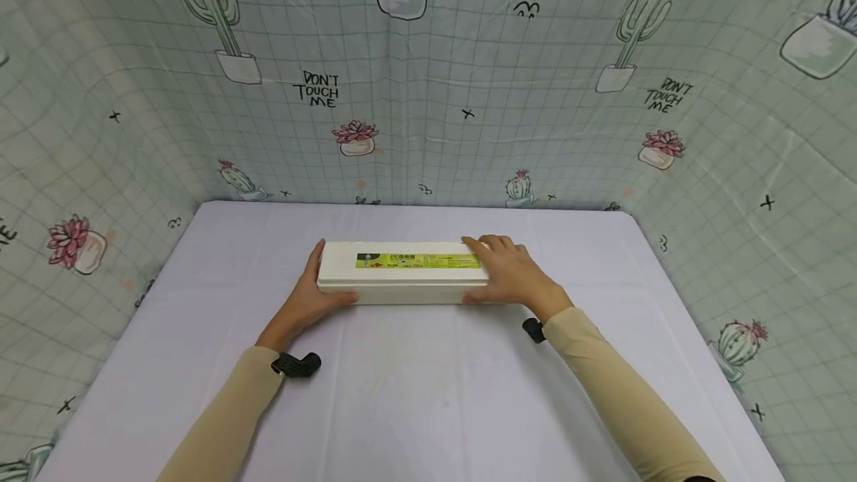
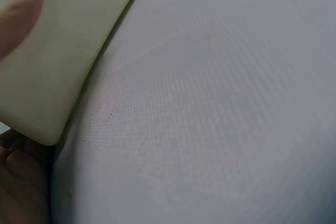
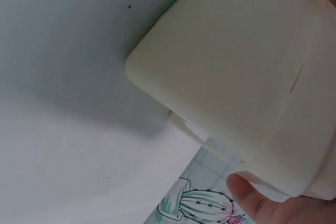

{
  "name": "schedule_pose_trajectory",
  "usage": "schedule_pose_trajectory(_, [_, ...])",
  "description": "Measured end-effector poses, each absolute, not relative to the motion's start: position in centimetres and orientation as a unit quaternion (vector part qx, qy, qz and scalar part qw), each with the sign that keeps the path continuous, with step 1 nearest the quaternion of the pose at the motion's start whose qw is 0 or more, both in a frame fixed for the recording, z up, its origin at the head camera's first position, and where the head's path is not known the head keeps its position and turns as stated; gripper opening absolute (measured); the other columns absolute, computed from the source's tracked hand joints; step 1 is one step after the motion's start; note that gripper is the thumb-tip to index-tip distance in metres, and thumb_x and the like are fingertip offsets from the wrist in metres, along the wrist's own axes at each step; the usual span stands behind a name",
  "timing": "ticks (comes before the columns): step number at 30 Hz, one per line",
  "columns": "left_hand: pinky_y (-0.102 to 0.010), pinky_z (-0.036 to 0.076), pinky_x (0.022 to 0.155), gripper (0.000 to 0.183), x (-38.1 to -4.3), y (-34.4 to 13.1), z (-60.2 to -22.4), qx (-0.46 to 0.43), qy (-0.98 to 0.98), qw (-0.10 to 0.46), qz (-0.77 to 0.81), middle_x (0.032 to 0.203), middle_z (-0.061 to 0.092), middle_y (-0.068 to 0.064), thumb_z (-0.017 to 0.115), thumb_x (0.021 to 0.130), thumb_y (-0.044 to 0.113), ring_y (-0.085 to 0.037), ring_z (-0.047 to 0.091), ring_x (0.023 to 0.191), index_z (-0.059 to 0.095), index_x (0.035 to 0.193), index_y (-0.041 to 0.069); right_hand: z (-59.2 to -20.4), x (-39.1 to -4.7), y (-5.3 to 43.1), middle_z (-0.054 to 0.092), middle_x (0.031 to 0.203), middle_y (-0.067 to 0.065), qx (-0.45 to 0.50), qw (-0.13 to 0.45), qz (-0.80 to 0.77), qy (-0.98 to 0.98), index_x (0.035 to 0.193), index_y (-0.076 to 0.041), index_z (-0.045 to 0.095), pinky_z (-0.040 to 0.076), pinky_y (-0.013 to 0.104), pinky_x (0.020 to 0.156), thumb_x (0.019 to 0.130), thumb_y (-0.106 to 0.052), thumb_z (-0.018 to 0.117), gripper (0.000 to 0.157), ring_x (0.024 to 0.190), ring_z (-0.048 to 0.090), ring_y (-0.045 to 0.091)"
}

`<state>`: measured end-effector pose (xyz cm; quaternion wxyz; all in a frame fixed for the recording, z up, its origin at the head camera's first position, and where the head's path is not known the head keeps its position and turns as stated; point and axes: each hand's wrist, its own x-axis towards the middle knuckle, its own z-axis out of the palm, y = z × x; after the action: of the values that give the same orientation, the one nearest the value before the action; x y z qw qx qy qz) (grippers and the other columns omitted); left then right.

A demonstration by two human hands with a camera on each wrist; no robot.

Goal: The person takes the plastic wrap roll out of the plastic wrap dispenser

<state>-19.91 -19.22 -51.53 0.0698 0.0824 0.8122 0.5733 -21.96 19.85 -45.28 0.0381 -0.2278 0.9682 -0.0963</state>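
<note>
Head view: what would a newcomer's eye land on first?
Probably the long white box on the white tabletop, with a bright yellow-green label along its top. Next, the left hand and right hand gripping its two ends. Behind, the patterned cloth stands out with its cacti and "DON'T TOUCH ME" lettering.

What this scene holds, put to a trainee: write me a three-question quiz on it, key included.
1. True or false: the left hand and right hand grip opposite ends of the white box.
2. Multiple choice: what is the main colour of the label on top of the box?
A) Red
B) Yellow-green
C) Purple
3. Fill in: lettering on the backdrop reads "DON'T ____ ME".

Key: 1. True; 2. B; 3. TOUCH
</note>
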Motion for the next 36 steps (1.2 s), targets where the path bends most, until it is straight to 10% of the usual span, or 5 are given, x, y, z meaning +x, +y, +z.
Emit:
schedule_pose_trajectory(20, [-0.055,0.038,0.115,0.106,-19.63,-19.26,-52.04,0.072,0.827,0.057,0.555,0.154,0.049,-0.018,0.091,0.080,0.029,-0.035,0.049,0.137,0.026,0.162,0.008,-45.38,-22.12,19.51,0.049,0.149,0.017,-0.223,0.042,-0.094,0.969,0.158,-0.023,0.039,0.048,0.059,0.098,0.076,-0.055,0.081,0.097,0.133,0.047,0.039])
schedule_pose_trajectory(36, [-0.055,0.041,0.112,0.100,-19.68,-19.06,-51.99,0.068,0.824,0.054,0.560,0.152,0.049,-0.023,0.086,0.085,0.016,-0.039,0.052,0.134,0.024,0.162,0.003,-45.12,-22.35,19.57,0.050,0.147,0.016,-0.229,0.049,-0.102,0.967,0.158,-0.022,0.040,0.050,0.057,0.100,0.077,-0.053,0.081,0.096,0.131,0.047,0.039])
